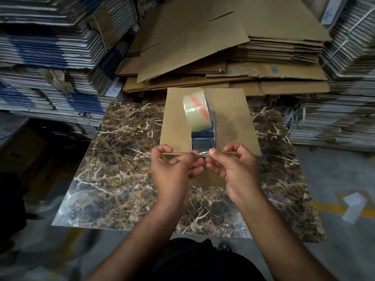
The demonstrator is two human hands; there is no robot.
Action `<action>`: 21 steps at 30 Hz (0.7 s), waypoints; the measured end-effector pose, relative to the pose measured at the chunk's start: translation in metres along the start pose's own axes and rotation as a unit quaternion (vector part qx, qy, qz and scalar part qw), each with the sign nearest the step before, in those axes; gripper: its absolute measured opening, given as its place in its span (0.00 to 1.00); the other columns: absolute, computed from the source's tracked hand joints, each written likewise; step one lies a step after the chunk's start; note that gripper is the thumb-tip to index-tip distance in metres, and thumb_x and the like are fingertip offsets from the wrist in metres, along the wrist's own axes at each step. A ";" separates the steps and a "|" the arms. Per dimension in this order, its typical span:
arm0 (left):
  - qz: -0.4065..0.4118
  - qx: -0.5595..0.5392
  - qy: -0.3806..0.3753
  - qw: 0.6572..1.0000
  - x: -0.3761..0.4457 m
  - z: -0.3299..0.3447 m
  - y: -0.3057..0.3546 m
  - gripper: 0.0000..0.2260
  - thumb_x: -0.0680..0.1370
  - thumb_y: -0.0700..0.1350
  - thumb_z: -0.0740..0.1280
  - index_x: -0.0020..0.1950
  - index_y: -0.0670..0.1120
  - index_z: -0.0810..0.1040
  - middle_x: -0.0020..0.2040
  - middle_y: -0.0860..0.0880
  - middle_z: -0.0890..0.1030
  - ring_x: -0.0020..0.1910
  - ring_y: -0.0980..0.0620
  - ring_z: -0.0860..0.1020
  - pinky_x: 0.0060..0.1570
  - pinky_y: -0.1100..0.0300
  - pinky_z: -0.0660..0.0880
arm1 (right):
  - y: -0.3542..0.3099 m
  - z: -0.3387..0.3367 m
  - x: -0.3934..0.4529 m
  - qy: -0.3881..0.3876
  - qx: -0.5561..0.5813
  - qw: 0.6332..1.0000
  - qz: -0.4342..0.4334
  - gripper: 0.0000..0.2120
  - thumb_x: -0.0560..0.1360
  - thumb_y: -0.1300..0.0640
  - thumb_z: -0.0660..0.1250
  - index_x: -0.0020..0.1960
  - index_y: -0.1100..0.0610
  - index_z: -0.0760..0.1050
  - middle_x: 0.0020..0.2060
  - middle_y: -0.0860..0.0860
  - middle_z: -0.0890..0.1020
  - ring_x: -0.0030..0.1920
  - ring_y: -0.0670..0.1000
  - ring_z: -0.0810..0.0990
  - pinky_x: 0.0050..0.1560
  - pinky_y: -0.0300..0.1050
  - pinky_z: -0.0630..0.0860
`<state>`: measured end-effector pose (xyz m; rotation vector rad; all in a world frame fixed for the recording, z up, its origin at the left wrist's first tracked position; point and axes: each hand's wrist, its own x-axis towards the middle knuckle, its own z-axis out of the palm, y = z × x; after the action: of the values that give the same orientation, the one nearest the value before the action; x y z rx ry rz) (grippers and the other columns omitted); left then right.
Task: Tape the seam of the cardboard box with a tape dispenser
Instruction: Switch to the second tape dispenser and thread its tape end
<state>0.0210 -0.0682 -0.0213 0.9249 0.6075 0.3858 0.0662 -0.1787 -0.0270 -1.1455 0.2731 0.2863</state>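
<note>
Both my hands sit close together at the near edge of the box point(207, 122): my left hand point(174, 169) and my right hand point(233, 169) each pinch the loose end of the tape point(200, 153) between thumb and fingertips. Just beyond my fingers the dispenser point(203, 138) rests on the box top, its roll point(197, 111) farther out. Under my wrists lies the marble table point(125, 159). Clear tape could fold onto itself or cling to my fingers; nothing holds the dispenser, so pulling may drag it off line.
</note>
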 end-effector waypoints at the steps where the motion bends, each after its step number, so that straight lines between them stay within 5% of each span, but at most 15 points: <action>1: -0.004 -0.002 0.000 1.000 0.000 -0.001 0.000 0.22 0.74 0.27 0.72 0.50 0.50 0.65 0.36 0.40 0.83 0.29 0.46 0.83 0.29 0.58 0.80 | 0.000 -0.001 0.000 -0.002 0.000 1.000 0.003 0.14 0.73 0.71 0.74 0.47 0.58 0.71 0.34 0.57 0.84 0.32 0.52 0.85 0.34 0.43 0.84; 9: -0.089 0.036 -0.044 0.994 0.002 -0.004 0.000 0.17 0.79 0.43 0.71 0.60 0.46 0.65 0.39 0.42 0.85 0.32 0.47 0.83 0.28 0.59 0.77 | 0.004 -0.005 -0.002 -0.004 -0.021 0.999 0.028 0.14 0.73 0.67 0.75 0.48 0.56 0.72 0.34 0.53 0.85 0.33 0.49 0.85 0.34 0.42 0.83; 16: -0.051 0.076 -0.061 0.994 0.007 -0.003 -0.003 0.22 0.74 0.31 0.73 0.63 0.44 0.68 0.40 0.42 0.86 0.34 0.46 0.83 0.32 0.59 0.80 | 0.003 -0.007 -0.002 -0.028 -0.103 0.994 0.036 0.17 0.71 0.59 0.78 0.54 0.56 0.74 0.44 0.56 0.89 0.40 0.52 0.87 0.33 0.42 0.79; 21: -0.038 0.101 -0.089 0.990 0.009 -0.004 0.001 0.20 0.74 0.31 0.72 0.62 0.43 0.72 0.40 0.38 0.85 0.35 0.48 0.85 0.34 0.59 0.82 | 0.005 -0.007 0.005 -0.015 -0.097 0.995 -0.008 0.16 0.70 0.67 0.78 0.51 0.58 0.75 0.35 0.54 0.85 0.32 0.49 0.81 0.31 0.37 0.76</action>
<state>0.0251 -0.0601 -0.0250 1.1134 0.5221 0.1720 0.0683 -0.1833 -0.0355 -1.3332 0.2125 0.3213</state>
